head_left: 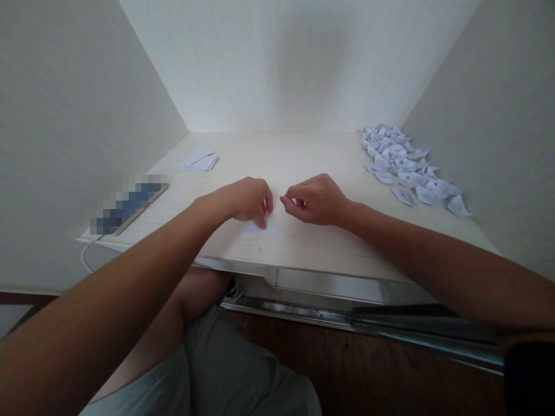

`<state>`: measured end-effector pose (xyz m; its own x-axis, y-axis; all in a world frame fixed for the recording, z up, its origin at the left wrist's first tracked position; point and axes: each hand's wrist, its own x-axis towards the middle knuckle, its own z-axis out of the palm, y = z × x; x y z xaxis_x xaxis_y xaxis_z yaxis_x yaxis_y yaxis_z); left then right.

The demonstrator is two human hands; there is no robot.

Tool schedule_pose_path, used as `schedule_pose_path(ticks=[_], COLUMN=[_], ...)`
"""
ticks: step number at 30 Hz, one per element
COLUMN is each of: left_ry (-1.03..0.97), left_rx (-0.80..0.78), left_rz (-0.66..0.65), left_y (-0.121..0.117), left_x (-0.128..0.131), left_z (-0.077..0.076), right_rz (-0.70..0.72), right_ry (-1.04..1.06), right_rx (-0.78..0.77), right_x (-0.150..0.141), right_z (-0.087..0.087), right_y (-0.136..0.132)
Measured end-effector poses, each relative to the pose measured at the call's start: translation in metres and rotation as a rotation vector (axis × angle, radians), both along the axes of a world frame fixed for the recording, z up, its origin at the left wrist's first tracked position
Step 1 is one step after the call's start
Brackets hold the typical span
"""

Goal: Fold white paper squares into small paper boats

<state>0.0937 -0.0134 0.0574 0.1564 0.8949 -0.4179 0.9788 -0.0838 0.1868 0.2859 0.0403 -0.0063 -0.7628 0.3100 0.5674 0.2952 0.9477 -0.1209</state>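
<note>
My left hand (247, 199) rests on a small white piece of paper (260, 227) lying flat on the pale desk (303, 248), fingers curled and pressing it down. My right hand (314, 199) hovers just to the right, thumb and forefinger pinched together near the left hand's fingertips. Whether the right hand grips an edge of the paper is unclear. Most of the paper is hidden under the left hand.
A heap of several folded white paper shapes (405, 164) lies along the right wall. A small stack of flat paper sheets (198, 160) sits at the back left. A phone (130, 208) with a white cable lies at the left edge. Walls enclose three sides.
</note>
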Motion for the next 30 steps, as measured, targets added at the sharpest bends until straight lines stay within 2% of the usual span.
schedule_pose_path(ticks=[3, 5, 9, 14, 24, 30], left_ry=[-0.15, -0.212, -0.279, -0.364, -0.37, -0.614], left_rx=[-0.162, -0.18, -0.125, -0.03, 0.02, 0.047], left_rz=[0.167, 0.218, 0.263, 0.297, 0.348, 0.489], left_y=[0.01, 0.012, 0.005, -0.004, -0.016, -0.035], left_x=[-0.004, -0.009, -0.017, -0.021, -0.015, -0.015], left_z=[-0.003, -0.007, -0.013, -0.016, -0.021, -0.03], right_rz=[-0.02, -0.044, -0.098, -0.093, -0.144, -0.123], right_ry=[-0.005, -0.017, -0.031, -0.026, 0.082, 0.11], right_rx=[0.006, 0.002, -0.031, -0.08, -0.235, -0.329], right_x=[-0.001, -0.001, -0.003, -0.004, -0.006, -0.005], right_z=[0.0, 0.001, 0.002, 0.003, 0.002, 0.003], right_y=[0.002, 0.004, 0.005, 0.005, 0.011, 0.013])
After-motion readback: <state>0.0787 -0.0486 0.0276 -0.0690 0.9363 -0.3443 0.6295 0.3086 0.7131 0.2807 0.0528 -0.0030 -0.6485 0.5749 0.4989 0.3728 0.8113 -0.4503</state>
